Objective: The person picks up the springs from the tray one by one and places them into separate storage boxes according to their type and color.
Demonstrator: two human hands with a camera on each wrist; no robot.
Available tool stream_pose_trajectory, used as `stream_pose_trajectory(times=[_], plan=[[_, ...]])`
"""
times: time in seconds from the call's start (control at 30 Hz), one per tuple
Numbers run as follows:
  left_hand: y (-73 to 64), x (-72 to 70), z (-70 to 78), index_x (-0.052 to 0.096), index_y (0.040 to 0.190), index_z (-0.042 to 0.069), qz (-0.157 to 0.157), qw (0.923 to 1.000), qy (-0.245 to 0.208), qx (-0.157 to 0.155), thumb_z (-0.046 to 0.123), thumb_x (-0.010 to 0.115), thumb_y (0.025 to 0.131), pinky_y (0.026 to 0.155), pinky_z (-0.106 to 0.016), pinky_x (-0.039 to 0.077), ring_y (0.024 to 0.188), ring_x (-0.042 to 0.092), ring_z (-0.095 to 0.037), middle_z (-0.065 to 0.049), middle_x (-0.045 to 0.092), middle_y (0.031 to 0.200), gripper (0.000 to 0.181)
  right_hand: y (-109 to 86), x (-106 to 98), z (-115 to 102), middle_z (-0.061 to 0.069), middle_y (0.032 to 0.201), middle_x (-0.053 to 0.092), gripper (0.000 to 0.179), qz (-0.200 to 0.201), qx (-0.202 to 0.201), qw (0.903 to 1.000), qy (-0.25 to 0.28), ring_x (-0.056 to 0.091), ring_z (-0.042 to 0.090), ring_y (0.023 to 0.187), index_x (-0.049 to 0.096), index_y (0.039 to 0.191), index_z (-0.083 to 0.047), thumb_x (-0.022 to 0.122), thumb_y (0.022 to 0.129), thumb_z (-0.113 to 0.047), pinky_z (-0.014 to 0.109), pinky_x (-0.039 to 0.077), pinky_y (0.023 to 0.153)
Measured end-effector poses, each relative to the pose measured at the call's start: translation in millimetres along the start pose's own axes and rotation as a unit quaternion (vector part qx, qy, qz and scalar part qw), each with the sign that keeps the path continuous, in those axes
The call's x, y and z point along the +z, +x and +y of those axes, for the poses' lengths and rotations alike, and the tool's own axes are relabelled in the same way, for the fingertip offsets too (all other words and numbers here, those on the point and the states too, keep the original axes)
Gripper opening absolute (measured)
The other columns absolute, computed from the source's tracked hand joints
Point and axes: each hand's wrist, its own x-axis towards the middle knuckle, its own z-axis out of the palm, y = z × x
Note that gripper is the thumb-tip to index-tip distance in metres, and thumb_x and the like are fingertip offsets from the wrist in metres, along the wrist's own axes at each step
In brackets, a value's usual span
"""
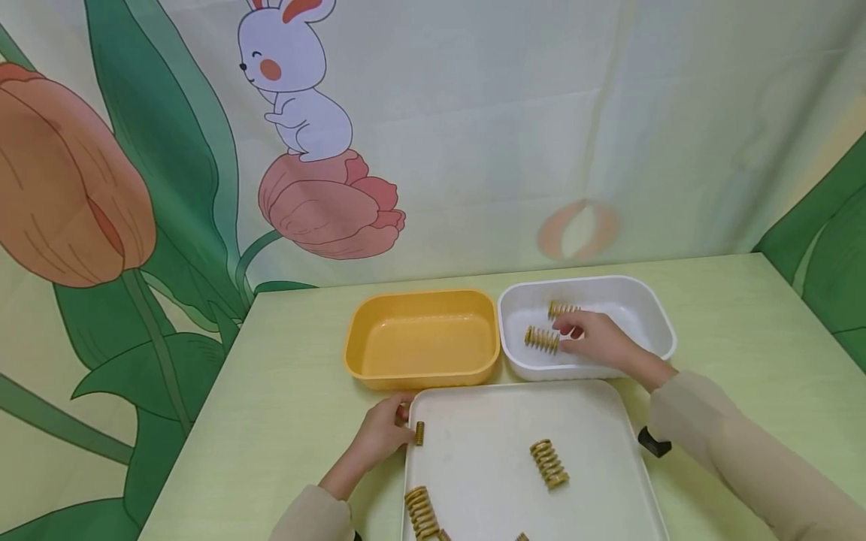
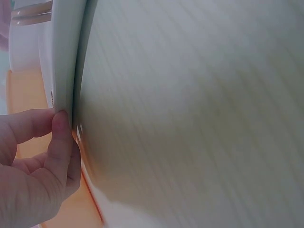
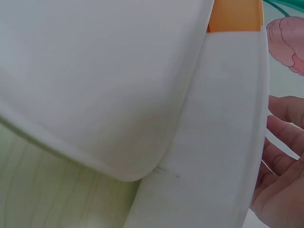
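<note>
My left hand [image 1: 382, 432] pinches the left rim of a white tray [image 1: 487, 421] near its far corner. In the left wrist view, thumb and fingertips [image 2: 61, 121] meet on that rim. A small spring [image 1: 420, 433] lies in the tray beside this hand. My right hand [image 1: 595, 342] reaches into a white bin [image 1: 649, 315], its fingers parted and loosely bent. Just by its fingertips lies a brass-coloured spring [image 1: 541, 340], with another spring [image 1: 563, 309] behind it. In the right wrist view, the bin's wall [image 3: 223, 118] hides the springs.
A yellow bin [image 1: 422, 342] stands left of the white one, behind the tray. Larger springs lie in the tray, one at the right [image 1: 549, 463] and one at the left [image 1: 422, 512]; others are cut off at the bottom edge. A printed curtain [image 1: 473, 135] hangs behind.
</note>
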Motion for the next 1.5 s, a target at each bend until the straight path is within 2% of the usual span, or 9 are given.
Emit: stream_pose_trajectory(times=[0.17,0.3,0.57,0.77,0.97,1.07,1.3,1.5], plan=[[1.2,0.0,-0.9,0.053,0.109,-0.006,-0.002,1.0,0.0,0.0,-0.011,0.058,0.062,0.051,-0.021,0.039,0.067,0.044,-0.015,-0.012,0.049,0.081,0.048,-5.7,0,-8,0.016,0.091,0.062,0.024,0.006,-0.026,0.9996,0.008,0.054,0.021,0.077,0.062,0.096,0.002,0.064,0.074,-0.005,0.034,0.044,0.069],[1.7,0.0,-1.4,0.052,0.109,-0.005,-0.002,1.0,0.002,0.0,-0.011,0.058,0.062,0.05,-0.021,0.039,0.067,0.044,-0.015,-0.012,0.049,0.081,0.048,-10.5,0,-14,0.016,0.091,0.063,0.024,0.007,-0.042,0.999,0.011,0.054,0.019,0.075,0.062,0.096,0.003,0.065,0.073,-0.006,0.032,0.045,0.067],[2.1,-0.2,-0.2,0.052,0.109,-0.006,-0.001,1.0,0.003,-0.007,-0.011,0.059,0.061,0.051,-0.022,0.039,0.066,0.043,-0.014,-0.011,0.049,0.081,0.049,-18.9,1,-21,0.011,0.089,0.064,0.023,-0.019,-0.038,0.9991,0.006,0.052,0.013,0.071,0.063,0.096,0.0,0.065,0.074,-0.01,0.022,0.043,0.061],[2.4,0.1,0.0,0.052,0.109,-0.006,0.001,1.0,-0.004,-0.005,-0.012,0.059,0.061,0.05,-0.022,0.04,0.065,0.044,-0.015,-0.012,0.049,0.08,0.049,-24.0,2,-23,0.013,0.089,0.063,0.024,-0.03,-0.057,0.9979,-0.001,0.053,0.01,0.07,0.062,0.097,0.001,0.065,0.075,-0.009,0.021,0.044,0.06],[1.9,0.4,-0.1,0.052,0.109,-0.006,-0.001,0.9999,-0.01,-0.005,-0.012,0.058,0.06,0.05,-0.022,0.041,0.065,0.045,-0.015,-0.012,0.049,0.081,0.049,-28.7,4,-25,0.012,0.088,0.062,0.025,-0.028,-0.058,0.9978,0.01,0.053,0.01,0.071,0.062,0.098,0.0,0.065,0.075,-0.01,0.02,0.044,0.061],[1.5,0.5,-0.2,0.052,0.109,-0.006,0.0,1.0,-0.007,-0.003,-0.012,0.059,0.06,0.05,-0.022,0.04,0.066,0.045,-0.015,-0.012,0.049,0.081,0.049,-30.3,6,-24,0.012,0.09,0.063,0.025,-0.022,-0.058,0.9981,0.009,0.053,0.011,0.074,0.062,0.098,0.0,0.065,0.075,-0.01,0.021,0.044,0.063],[1.4,0.8,-0.4,0.053,0.109,-0.006,0.0,1.0,-0.005,-0.003,-0.012,0.059,0.06,0.051,-0.022,0.039,0.066,0.045,-0.015,-0.012,0.049,0.081,0.049,-36.6,8,-27,0.012,0.094,0.063,0.026,-0.004,-0.067,0.9976,0.015,0.054,0.018,0.081,0.062,0.099,-0.001,0.065,0.075,-0.011,0.034,0.046,0.071],[1.0,1.0,0.1,0.053,0.108,-0.005,-0.001,1.0,-0.005,-0.007,-0.012,0.058,0.061,0.05,-0.022,0.039,0.065,0.044,-0.015,-0.012,0.049,0.08,0.048,-43.0,8,-34,0.008,0.091,0.063,0.025,-0.001,-0.068,0.9976,0.014,0.054,0.019,0.081,0.062,0.098,-0.002,0.065,0.075,-0.011,0.032,0.046,0.072]])
